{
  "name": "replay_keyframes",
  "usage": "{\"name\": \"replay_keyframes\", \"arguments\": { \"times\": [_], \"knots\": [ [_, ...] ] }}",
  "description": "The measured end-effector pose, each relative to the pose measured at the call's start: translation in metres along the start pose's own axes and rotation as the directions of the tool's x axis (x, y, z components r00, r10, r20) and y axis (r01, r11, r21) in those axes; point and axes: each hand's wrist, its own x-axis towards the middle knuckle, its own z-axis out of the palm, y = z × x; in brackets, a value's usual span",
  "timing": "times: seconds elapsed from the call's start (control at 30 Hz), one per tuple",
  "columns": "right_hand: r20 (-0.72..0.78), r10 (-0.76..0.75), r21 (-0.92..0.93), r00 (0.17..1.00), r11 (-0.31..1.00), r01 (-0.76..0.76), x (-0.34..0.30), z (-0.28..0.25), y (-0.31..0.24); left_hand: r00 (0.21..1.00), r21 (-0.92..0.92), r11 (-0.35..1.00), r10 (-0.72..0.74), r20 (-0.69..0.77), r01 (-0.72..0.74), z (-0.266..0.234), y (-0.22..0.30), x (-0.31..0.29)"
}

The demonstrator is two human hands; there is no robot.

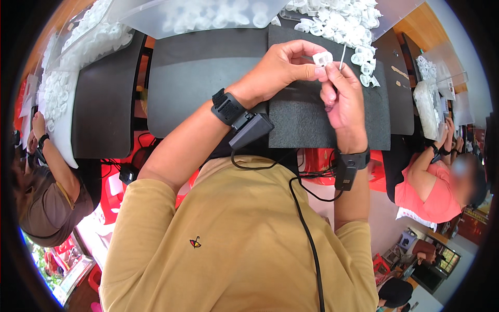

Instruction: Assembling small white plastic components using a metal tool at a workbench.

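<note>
White part point(322, 58) pinched by left hand point(285, 66); thin rod point(342, 56) pinched by right hand point(346, 99).
Loose parts point(345, 23) heaped beyond right hand, likely for easy reach.

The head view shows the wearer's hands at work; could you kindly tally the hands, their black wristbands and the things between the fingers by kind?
Hands: 2 (left hand, right hand)
Black wristbands: 2
White plastic part: 1
Thin white rod: 1
Total: 6

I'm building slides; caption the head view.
Left hand and right hand meet at a small white part over a dark mat, near piled white pieces.
</note>
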Motion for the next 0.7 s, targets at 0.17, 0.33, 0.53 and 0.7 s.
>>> {"name": "replay_keyframes", "arguments": {
  "times": [0.17, 0.33, 0.53, 0.7],
  "knots": [
    [0.003, -0.037, -0.340, 0.999, 0.940, 0.036, -0.002, 0.007, -0.006, 0.996, -0.011, 0.997, 0.072, -0.060, -0.073, -0.006, -0.009, 0.003],
    [0.054, -0.218, -0.773, 0.975, 0.609, 0.178, -0.027, 0.002, -0.026, 0.998, -0.023, 0.999, 0.029, -0.060, -0.030, -0.005, -0.004, 0.003],
    [0.173, -0.347, -0.881, 0.922, 0.364, 0.302, -0.044, 0.004, -0.031, 1.000, 0.011, 1.000, 0.004, -0.018, -0.004, -0.007, -0.006, 0.003],
    [0.259, -0.391, -0.916, 0.883, 0.191, 0.354, -0.042, 0.003, -0.026, 0.999, 0.047, 0.999, -0.020, -0.031, 0.021, -0.007, -0.008, 0.004]
  ]
}}
